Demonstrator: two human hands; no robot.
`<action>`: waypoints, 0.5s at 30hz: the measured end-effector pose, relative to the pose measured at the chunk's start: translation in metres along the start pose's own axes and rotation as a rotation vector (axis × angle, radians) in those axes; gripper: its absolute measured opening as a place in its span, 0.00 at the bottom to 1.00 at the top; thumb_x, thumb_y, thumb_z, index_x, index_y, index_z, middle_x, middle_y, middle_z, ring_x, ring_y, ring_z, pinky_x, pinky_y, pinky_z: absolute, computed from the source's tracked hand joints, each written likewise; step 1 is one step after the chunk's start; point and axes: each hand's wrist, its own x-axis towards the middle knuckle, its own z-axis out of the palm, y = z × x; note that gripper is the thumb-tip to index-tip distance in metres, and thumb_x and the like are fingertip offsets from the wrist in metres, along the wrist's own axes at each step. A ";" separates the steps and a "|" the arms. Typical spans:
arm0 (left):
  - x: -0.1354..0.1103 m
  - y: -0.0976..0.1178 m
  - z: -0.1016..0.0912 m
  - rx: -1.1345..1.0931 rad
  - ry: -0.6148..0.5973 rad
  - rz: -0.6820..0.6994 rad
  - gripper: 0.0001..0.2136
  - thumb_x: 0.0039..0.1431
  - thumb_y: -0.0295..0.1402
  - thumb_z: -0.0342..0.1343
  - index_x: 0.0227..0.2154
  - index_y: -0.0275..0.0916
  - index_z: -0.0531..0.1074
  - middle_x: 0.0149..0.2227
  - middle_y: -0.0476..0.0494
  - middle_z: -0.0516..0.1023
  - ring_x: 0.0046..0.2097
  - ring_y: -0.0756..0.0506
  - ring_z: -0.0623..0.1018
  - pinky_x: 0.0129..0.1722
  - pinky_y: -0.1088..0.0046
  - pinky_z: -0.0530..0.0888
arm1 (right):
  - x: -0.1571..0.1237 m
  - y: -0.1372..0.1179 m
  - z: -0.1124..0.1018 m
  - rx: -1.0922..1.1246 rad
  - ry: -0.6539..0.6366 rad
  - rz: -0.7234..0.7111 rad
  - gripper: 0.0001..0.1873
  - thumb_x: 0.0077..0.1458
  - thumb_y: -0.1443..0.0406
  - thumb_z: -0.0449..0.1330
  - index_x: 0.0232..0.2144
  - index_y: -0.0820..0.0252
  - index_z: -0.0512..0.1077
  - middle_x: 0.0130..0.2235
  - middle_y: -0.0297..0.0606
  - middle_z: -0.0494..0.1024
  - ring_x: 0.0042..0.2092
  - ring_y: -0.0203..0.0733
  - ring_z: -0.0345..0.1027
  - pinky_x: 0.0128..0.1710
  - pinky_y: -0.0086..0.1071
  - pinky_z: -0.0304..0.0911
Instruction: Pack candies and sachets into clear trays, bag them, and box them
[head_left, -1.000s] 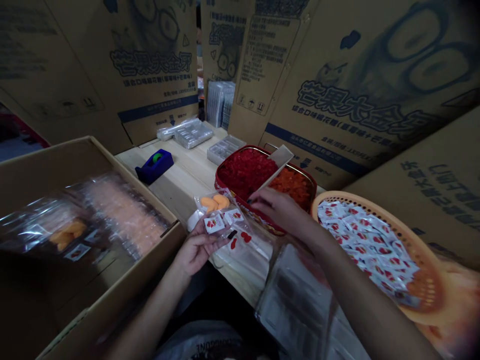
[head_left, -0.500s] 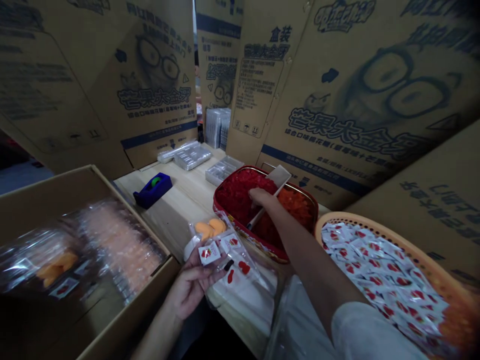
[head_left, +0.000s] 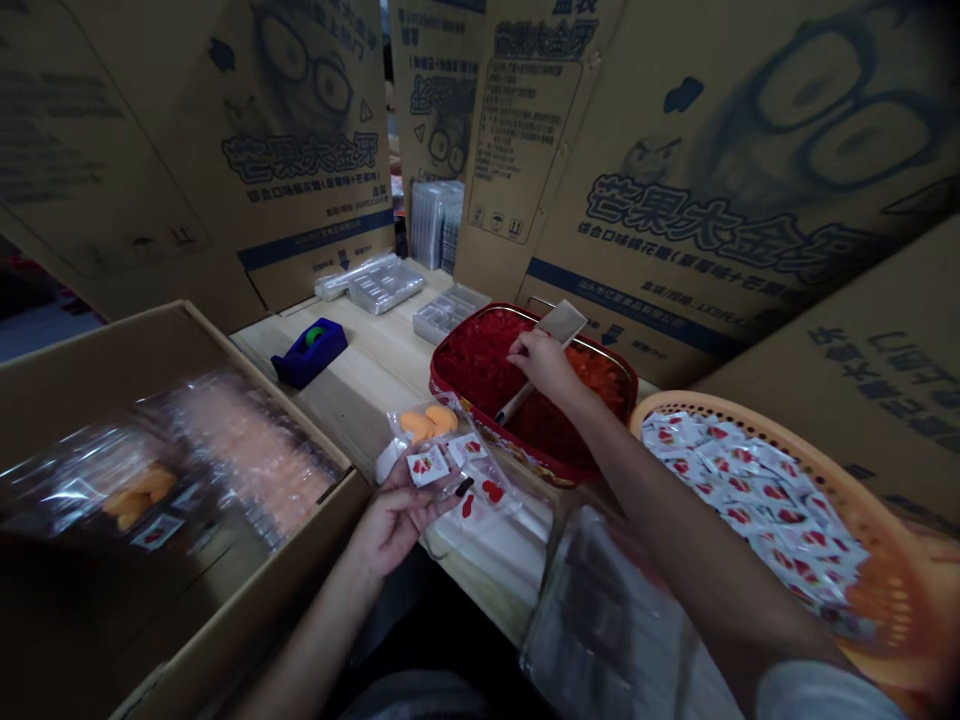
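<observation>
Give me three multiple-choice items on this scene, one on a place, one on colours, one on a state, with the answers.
1. Where is the blue tape dispenser?
A) On the wooden table
B) Inside the cardboard box
C) In the orange basket

2. What colours are the pieces in the red-rimmed tray?
A) Green and white
B) Red and orange
C) Blue and yellow

3. What is the right hand doing?
A) Lying open on the table
B) Pressing the dispenser
C) Gripping a scoop's handle

1 A: it stands on the tabletop, left of the tray.
2 B: red pieces fill one side, orange the other.
3 C: the fingers close around the handle over the tray.
</observation>
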 end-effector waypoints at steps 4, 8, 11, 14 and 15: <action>-0.001 0.000 0.002 0.008 -0.006 -0.003 0.30 0.43 0.16 0.53 0.52 0.43 0.61 0.48 0.43 0.73 0.52 0.39 0.71 0.50 0.58 0.67 | -0.070 -0.030 -0.017 0.420 -0.065 -0.257 0.02 0.50 0.67 0.57 0.27 0.61 0.70 0.32 0.36 0.71 0.35 0.36 0.65 0.35 0.28 0.60; -0.003 -0.003 0.005 0.009 -0.028 0.000 0.28 0.43 0.15 0.52 0.49 0.42 0.64 0.44 0.46 0.75 0.44 0.44 0.75 0.47 0.61 0.69 | -0.135 -0.062 -0.016 0.617 -0.309 -0.472 0.03 0.51 0.69 0.58 0.26 0.59 0.70 0.33 0.35 0.71 0.37 0.36 0.65 0.38 0.29 0.60; -0.008 -0.008 0.010 0.006 -0.037 -0.006 0.28 0.42 0.14 0.52 0.49 0.42 0.64 0.41 0.48 0.76 0.39 0.47 0.76 0.43 0.67 0.71 | -0.158 -0.075 -0.012 0.542 -0.404 -0.532 0.04 0.50 0.73 0.58 0.27 0.61 0.71 0.34 0.36 0.71 0.40 0.38 0.64 0.41 0.30 0.59; -0.014 -0.011 0.015 0.010 -0.045 -0.026 0.31 0.42 0.14 0.51 0.51 0.43 0.62 0.39 0.48 0.77 0.37 0.47 0.76 0.39 0.69 0.72 | -0.166 -0.075 -0.010 0.502 -0.423 -0.540 0.07 0.50 0.74 0.58 0.29 0.60 0.72 0.35 0.37 0.72 0.40 0.38 0.64 0.41 0.30 0.59; -0.016 -0.011 0.017 0.013 -0.050 -0.033 0.32 0.42 0.14 0.51 0.52 0.44 0.61 0.38 0.48 0.77 0.36 0.47 0.76 0.38 0.70 0.72 | -0.168 -0.074 -0.010 0.510 -0.408 -0.536 0.07 0.51 0.74 0.57 0.30 0.59 0.72 0.35 0.36 0.72 0.40 0.37 0.65 0.42 0.30 0.59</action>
